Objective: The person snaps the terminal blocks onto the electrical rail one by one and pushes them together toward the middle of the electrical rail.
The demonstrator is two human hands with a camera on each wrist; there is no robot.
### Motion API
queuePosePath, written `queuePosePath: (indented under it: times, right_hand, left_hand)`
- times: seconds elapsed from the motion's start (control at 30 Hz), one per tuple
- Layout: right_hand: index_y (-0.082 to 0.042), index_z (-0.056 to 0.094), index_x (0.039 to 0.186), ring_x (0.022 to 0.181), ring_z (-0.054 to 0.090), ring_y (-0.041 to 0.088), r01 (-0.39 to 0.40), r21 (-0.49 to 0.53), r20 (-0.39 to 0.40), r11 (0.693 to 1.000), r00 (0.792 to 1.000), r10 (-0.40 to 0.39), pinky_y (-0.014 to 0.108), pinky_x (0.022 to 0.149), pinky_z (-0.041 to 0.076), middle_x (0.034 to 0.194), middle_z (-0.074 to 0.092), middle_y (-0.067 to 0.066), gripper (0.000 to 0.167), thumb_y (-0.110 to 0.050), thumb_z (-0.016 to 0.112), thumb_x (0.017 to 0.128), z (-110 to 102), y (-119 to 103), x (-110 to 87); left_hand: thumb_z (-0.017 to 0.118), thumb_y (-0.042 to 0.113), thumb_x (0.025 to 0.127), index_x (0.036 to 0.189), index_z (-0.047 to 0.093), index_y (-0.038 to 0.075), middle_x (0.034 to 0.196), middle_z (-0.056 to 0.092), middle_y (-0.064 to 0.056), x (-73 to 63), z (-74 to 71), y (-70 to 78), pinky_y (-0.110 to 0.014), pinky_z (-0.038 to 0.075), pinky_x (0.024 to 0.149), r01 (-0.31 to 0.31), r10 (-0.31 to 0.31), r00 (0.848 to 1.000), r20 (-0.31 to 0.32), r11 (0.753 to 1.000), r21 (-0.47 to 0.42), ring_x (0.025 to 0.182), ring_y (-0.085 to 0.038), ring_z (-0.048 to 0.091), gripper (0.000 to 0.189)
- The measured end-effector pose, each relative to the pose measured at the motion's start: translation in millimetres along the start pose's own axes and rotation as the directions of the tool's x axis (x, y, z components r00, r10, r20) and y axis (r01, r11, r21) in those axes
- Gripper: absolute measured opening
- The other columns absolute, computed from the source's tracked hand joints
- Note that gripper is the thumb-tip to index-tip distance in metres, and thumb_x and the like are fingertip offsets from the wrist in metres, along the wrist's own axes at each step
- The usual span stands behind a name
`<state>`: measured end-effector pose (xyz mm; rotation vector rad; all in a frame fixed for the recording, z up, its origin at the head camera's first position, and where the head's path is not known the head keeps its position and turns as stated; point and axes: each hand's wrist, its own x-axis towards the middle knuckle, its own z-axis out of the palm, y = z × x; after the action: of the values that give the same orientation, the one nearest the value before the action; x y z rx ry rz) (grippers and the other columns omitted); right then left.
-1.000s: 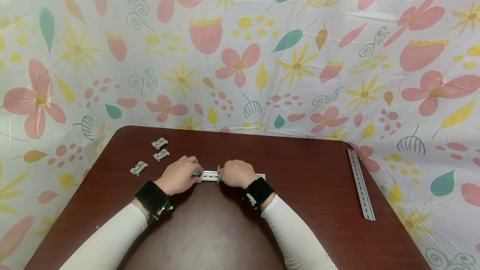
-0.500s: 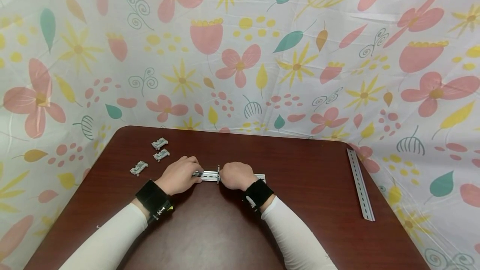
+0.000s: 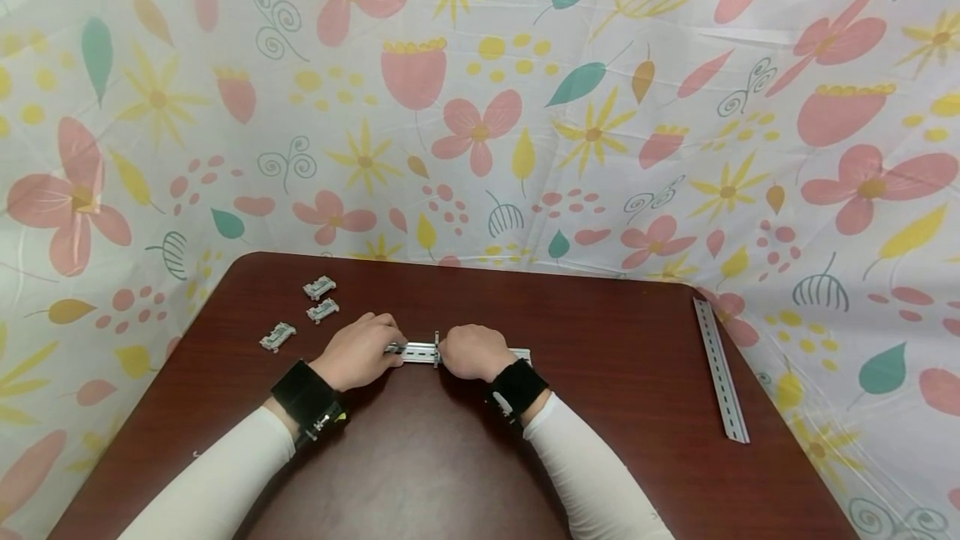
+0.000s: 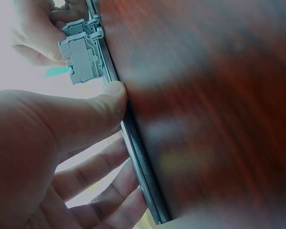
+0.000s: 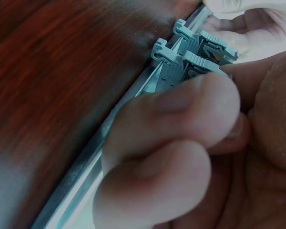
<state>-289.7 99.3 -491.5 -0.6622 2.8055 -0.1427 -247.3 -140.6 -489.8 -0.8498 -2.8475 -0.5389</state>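
A slotted metal DIN rail (image 3: 418, 352) lies sideways in front of me. My left hand (image 3: 362, 350) grips its left part; in the left wrist view the thumb (image 4: 115, 93) presses one edge and the fingers (image 4: 100, 205) reach the other side. Two grey terminal blocks (image 4: 83, 57) sit across the rail side by side, a narrow gap between them. My right hand (image 3: 474, 351), fingers curled, pinches the nearer terminal block (image 5: 169, 71) in the right wrist view, hiding part of it. The rail's right end (image 3: 522, 354) sticks out past this hand.
Several loose terminal blocks, among them one grey block (image 3: 278, 337), lie at the back left of the brown table (image 3: 600, 407). A second, longer DIN rail (image 3: 722, 369) lies along the right edge. A floral curtain (image 3: 480, 107) hangs behind the table.
The right hand has lowered very slightly at the terminal block. The left hand and the rail stay where they were.
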Motion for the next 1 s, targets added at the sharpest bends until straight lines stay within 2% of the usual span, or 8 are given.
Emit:
queuePosePath:
  times: [0.17, 0.33, 0.43, 0.57, 0.67, 0.8, 0.93, 1.0]
  right_hand:
    - [-0.018, 0.066, 0.068, 0.068, 0.061, 0.017, -0.013, 0.023, 0.003, 1.0, 1.0, 0.013, 0.046, 0.059, 0.057, 0.073, 0.064, 0.001, 0.048, -0.023, 0.054, 0.114, -18.7, -15.0, -19.9]
    - [-0.02, 0.066, 0.066, 0.065, 0.061, 0.017, 0.008, 0.032, 0.012, 0.999, 1.0, -0.008, 0.045, 0.055, 0.055, 0.072, 0.064, 0.0, 0.049, -0.023, 0.055, 0.113, -11.0, -6.5, -10.3]
    - [-0.025, 0.063, 0.066, 0.064, 0.058, 0.016, 0.032, 0.018, -0.001, 0.999, 0.999, -0.032, 0.044, 0.051, 0.052, 0.072, 0.061, -0.003, 0.048, -0.027, 0.052, 0.113, 7.9, 7.7, 6.2]
    - [-0.024, 0.064, 0.065, 0.062, 0.058, 0.017, 0.015, 0.035, 0.011, 0.999, 1.0, -0.015, 0.044, 0.051, 0.052, 0.07, 0.061, -0.002, 0.05, -0.028, 0.053, 0.114, 3.6, 4.7, 5.0]
    - [-0.019, 0.065, 0.064, 0.063, 0.061, 0.019, -0.008, 0.052, 0.033, 0.999, 0.999, 0.006, 0.044, 0.053, 0.054, 0.069, 0.063, 0.001, 0.051, -0.025, 0.056, 0.114, -15.6, -8.4, -9.0]
    - [-0.022, 0.062, 0.064, 0.063, 0.059, 0.018, 0.023, 0.029, -0.009, 0.999, 1.0, -0.022, 0.044, 0.052, 0.053, 0.07, 0.06, -0.001, 0.05, -0.025, 0.053, 0.113, -6.5, -2.6, -5.8]
    - [-0.022, 0.06, 0.062, 0.062, 0.056, 0.017, 0.033, 0.032, -0.016, 0.999, 0.999, -0.033, 0.044, 0.051, 0.051, 0.068, 0.058, -0.001, 0.052, -0.025, 0.051, 0.114, -5.4, -2.1, -6.1]
    - [-0.02, 0.061, 0.061, 0.061, 0.056, 0.018, 0.019, 0.044, -0.001, 0.999, 1.0, -0.019, 0.044, 0.051, 0.051, 0.067, 0.058, 0.0, 0.055, -0.025, 0.051, 0.114, -12.1, -7.0, -11.2]
  left_hand:
    - [0.092, 0.019, 0.094, 0.108, 0.087, 0.018, 0.106, 0.07, 0.001, 0.3, 1.0, -0.2, -0.039, 0.056, 0.081, -0.003, 0.003, 1.0, 0.004, 1.0, 0.015, 0.095, -0.023, 0.06, 0.015]
    - [0.092, 0.018, 0.095, 0.109, 0.086, 0.017, 0.107, 0.07, -0.001, -0.4, 0.1, -0.7, -0.038, 0.056, 0.08, -0.012, 0.012, 1.0, 0.008, 1.0, 0.016, 0.095, -0.022, 0.06, 0.015]
    - [0.091, 0.018, 0.095, 0.109, 0.086, 0.017, 0.107, 0.07, -0.001, -0.8, -1.1, -1.1, -0.036, 0.055, 0.078, -0.018, 0.018, 1.0, 0.009, 1.0, 0.01, 0.094, -0.021, 0.059, 0.015]
    - [0.091, 0.018, 0.095, 0.11, 0.086, 0.016, 0.104, 0.069, 0.0, -0.5, -2.4, -1.8, -0.036, 0.054, 0.077, -0.027, 0.027, 1.0, 0.008, 1.0, 0.012, 0.093, -0.019, 0.058, 0.015]
    - [0.091, 0.021, 0.096, 0.112, 0.085, 0.014, 0.103, 0.069, 0.0, 0.2, -3.9, -3.1, -0.036, 0.054, 0.076, -0.027, 0.027, 1.0, 0.011, 0.999, 0.023, 0.092, -0.019, 0.058, 0.018]
    - [0.09, 0.027, 0.097, 0.119, 0.084, 0.011, 0.107, 0.07, -0.001, -0.2, -7.6, -6.7, -0.038, 0.055, 0.078, -0.007, 0.006, 1.0, 0.017, 0.999, 0.038, 0.096, -0.022, 0.061, 0.028]
    - [0.086, 0.029, 0.1, 0.125, 0.083, 0.008, 0.114, 0.073, -0.005, -0.9, -15.3, -12.4, -0.044, 0.059, 0.083, 0.018, -0.019, 1.0, 0.018, 0.999, 0.026, 0.106, -0.028, 0.066, 0.033]
    - [0.084, 0.029, 0.102, 0.127, 0.082, 0.007, 0.118, 0.073, -0.008, -1.8, -20.4, -16.9, -0.047, 0.059, 0.086, 0.031, -0.031, 0.999, 0.02, 0.999, 0.015, 0.108, -0.03, 0.067, 0.034]
